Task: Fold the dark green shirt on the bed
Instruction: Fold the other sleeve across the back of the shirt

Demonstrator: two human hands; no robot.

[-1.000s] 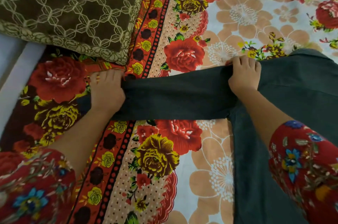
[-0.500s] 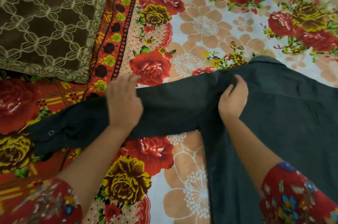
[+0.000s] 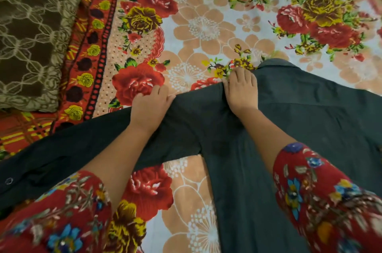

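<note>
Head view: left hand (image 3: 152, 108) closes its grip on the sleeve edge of the dark green cloth shirt (image 3: 310, 128), right hand (image 3: 240, 91) on its shoulder; the hands are closer together than before.

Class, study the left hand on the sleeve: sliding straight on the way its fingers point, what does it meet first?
Just past the sleeve edge of the dark green shirt, the left hand would likely meet only the bare floral bedsheet.

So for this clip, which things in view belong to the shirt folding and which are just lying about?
In the job:
dark green shirt
left hand, gripping its sleeve
right hand, gripping it too

Lying about:
brown patterned cushion, far left
floral bedsheet, only the surface underneath
</note>
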